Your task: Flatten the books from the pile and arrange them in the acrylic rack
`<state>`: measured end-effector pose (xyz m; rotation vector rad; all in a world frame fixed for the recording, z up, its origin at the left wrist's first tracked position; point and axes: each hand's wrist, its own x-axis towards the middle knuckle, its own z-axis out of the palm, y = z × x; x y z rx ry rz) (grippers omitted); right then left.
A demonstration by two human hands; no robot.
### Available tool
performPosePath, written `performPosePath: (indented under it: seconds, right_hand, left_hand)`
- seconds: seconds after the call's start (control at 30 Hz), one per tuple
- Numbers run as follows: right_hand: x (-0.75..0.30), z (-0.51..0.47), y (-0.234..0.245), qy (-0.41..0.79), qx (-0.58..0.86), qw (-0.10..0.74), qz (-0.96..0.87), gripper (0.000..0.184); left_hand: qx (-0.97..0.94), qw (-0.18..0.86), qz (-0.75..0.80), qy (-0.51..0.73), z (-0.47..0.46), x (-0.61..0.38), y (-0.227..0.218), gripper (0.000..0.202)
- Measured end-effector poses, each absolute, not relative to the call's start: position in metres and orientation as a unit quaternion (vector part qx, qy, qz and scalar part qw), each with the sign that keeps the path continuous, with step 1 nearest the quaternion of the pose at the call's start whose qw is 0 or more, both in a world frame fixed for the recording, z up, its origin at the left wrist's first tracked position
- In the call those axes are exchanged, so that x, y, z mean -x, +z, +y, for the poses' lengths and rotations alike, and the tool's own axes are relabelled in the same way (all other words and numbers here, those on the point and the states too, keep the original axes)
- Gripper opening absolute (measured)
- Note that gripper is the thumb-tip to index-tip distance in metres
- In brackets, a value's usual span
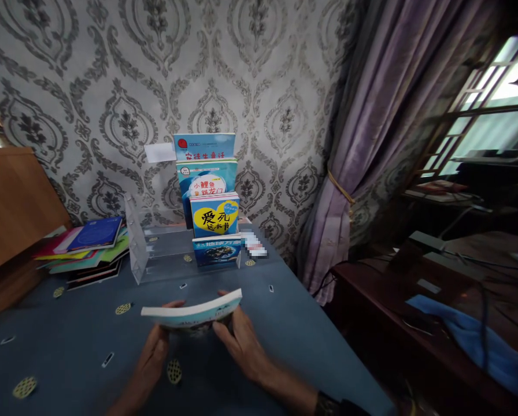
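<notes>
So there's this thin paperback (192,315) up in the air over the near part of the table, just in front of a book stand, with the left hand (155,346) clamped on one end and the right hand (245,346) on the other. It's bowed a bit along its length, and that'd be my main worry: squeeze the ends too hard and the cover could crease, ease off one side and it might spring loose and drop on the blue tablecloth (285,329). Next worry is the clear plastic stepped stand (136,245). It's see-through, so its edges are easy to misjudge, and a bump from the paperback could shove it or tip what's in it. Its load is all bunched at the right end, one behind another going up: a dark blue globe-cover book (217,252) lowest, then the yellow-heart book (214,217), then the carp storybook (207,178), and a light blue fairy-tale book (204,145) at the back. How many copies per step, can't tell. Off left, the messy book pile (96,234) sits pretty crooked beside the stand, so a stray elbow could probably send it sliding.
</notes>
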<state>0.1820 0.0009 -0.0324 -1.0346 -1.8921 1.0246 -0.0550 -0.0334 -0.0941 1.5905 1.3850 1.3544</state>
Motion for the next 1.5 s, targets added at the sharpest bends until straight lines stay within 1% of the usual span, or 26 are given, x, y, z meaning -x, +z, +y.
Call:
performPosePath:
  seconds: [0.07, 0.17, 0.33, 0.47, 0.57, 0.7, 0.9, 1.1, 1.33, 1.43, 1.5]
  right_hand:
    - [-0.183, -0.001, -0.038, 0.407, 0.401, 0.339, -0.747, 0.065]
    - [-0.184, -0.002, -0.049, 0.416, 0.412, 0.285, -0.759, 0.074]
    - [-0.184, 0.000, -0.061, 0.422, 0.414, 0.287, -0.754, 0.081]
    - [-0.184, 0.003, -0.055, 0.412, 0.398, 0.286, -0.768, 0.077]
    - [-0.183, 0.006, -0.042, 0.411, 0.363, 0.305, -0.779, 0.070]
    - [-0.182, 0.018, -0.026, 0.407, 0.367, 0.309, -0.777, 0.058]
    - [-0.184, 0.046, -0.020, 0.413, 0.348, 0.341, -0.769, 0.048]
    - [-0.188, 0.080, -0.015, 0.369, 0.354, 0.381, -0.770, 0.048]
    - [-0.191, 0.131, 0.019, 0.287, 0.337, 0.450, -0.776, 0.049]
    - [-0.191, 0.133, 0.024, 0.282, 0.344, 0.464, -0.766, 0.050]
    - [-0.191, 0.125, 0.017, 0.287, 0.344, 0.452, -0.771, 0.049]
  left_hand:
    - [-0.573, 0.363, 0.498, 0.541, -0.039, 0.045, -0.083, 0.080]
    - [-0.547, 0.417, 0.473, 0.551, -0.042, 0.032, -0.072, 0.083]
    - [-0.526, 0.443, 0.470, 0.553, -0.039, 0.027, -0.066, 0.087]
    - [-0.537, 0.454, 0.481, 0.524, -0.039, 0.028, -0.057, 0.087]
    - [-0.536, 0.454, 0.490, 0.516, -0.036, 0.026, -0.048, 0.087]
    - [-0.544, 0.434, 0.495, 0.521, -0.021, 0.022, -0.044, 0.088]
    - [-0.562, 0.407, 0.486, 0.531, 0.009, 0.014, -0.034, 0.084]
    - [-0.603, 0.373, 0.462, 0.532, 0.046, 0.000, -0.006, 0.083]
    - [-0.657, 0.306, 0.425, 0.542, 0.086, -0.003, 0.034, 0.079]
    - [-0.660, 0.304, 0.413, 0.549, 0.088, -0.003, 0.039, 0.078]
    - [-0.651, 0.314, 0.417, 0.551, 0.084, -0.002, 0.031, 0.080]
